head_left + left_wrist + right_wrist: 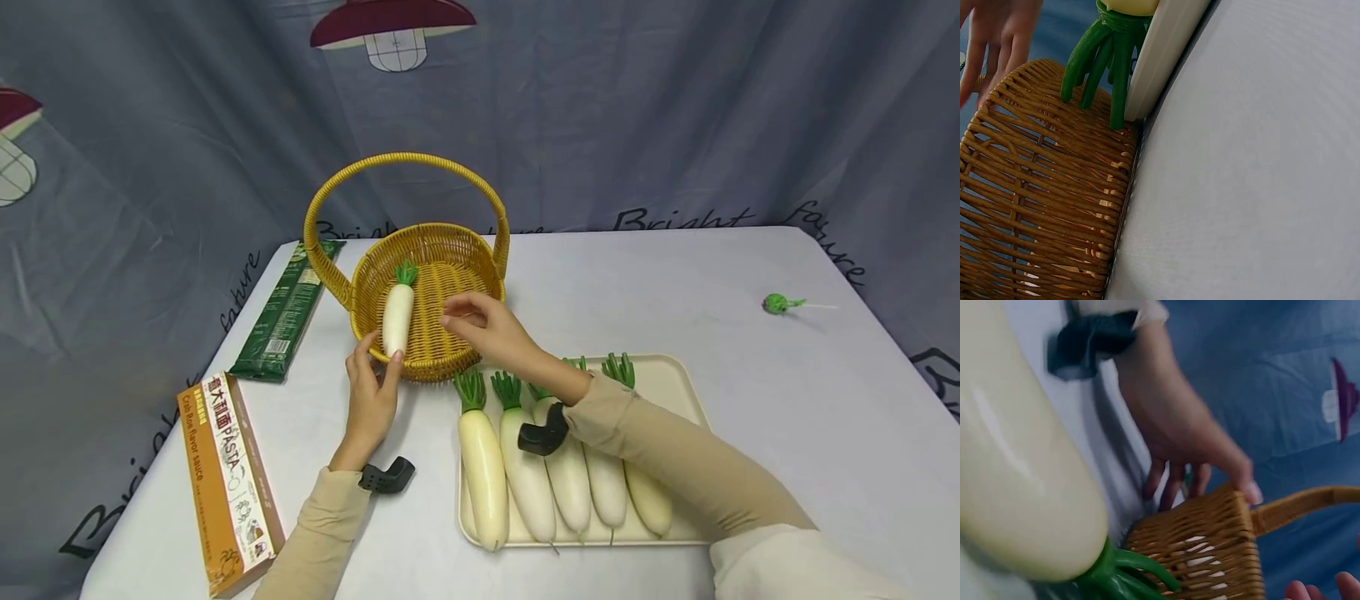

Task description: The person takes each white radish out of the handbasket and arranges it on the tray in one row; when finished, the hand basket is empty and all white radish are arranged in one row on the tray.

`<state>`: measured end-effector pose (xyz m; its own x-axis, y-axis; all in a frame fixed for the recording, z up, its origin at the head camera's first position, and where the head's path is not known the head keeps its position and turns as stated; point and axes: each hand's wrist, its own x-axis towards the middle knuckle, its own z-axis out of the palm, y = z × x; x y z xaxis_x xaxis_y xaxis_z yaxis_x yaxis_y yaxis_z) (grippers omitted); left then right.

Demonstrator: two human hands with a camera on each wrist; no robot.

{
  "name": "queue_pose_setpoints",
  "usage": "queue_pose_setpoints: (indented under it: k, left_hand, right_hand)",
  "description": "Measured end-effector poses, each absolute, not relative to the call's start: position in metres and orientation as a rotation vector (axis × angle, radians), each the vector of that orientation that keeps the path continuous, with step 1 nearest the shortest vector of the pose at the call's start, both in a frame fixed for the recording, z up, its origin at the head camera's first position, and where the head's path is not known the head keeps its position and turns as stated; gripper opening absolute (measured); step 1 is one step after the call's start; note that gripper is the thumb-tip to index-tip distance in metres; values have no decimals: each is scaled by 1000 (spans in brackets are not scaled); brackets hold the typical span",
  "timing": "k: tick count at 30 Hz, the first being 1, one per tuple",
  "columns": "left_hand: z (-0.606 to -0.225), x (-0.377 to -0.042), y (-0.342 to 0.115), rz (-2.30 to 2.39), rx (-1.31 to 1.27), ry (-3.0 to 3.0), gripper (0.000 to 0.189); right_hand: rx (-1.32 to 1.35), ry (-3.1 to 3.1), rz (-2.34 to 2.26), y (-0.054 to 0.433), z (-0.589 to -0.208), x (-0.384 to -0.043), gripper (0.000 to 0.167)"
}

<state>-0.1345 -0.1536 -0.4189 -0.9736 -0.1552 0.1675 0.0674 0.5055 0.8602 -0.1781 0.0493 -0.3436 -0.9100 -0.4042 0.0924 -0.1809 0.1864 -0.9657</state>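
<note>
In the head view, a yellow wicker basket [427, 333] with a tall hoop handle stands at the table's middle left. One white radish [397, 321] with green leaf stubs lies inside, against its left wall. My left hand [369, 404] touches the near-left rim from outside, thumb at the rim and fingers fairly straight; the right wrist view shows this left hand [1175, 425] too. My right hand [495, 333] hovers over the basket's right side, fingers loosely bent, holding nothing visible. Several more white radishes [483, 479] lie side by side on a cream tray [678, 392], partly under my right forearm.
Left of the basket lie a green packet [281, 312] and an orange-and-white pasta box [228, 483]. A small green ball-shaped item on a pale stick [780, 304] lies far right. A grey curtain [637, 108] hangs behind the white table [750, 358].
</note>
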Motion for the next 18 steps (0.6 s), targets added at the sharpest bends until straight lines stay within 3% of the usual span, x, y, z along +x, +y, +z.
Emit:
queue_pose_setpoints:
  k: [12, 18]
  left_hand:
    - [-416, -134, -153, -1453, 98, -2512, 55]
    - [-417, -133, -152, -1456, 105, -2529, 55]
  right_hand:
    - [-448, 2388, -1869, -13, -356, -206, 40]
    - [-228, 2307, -1953, -25, -358, -218, 45]
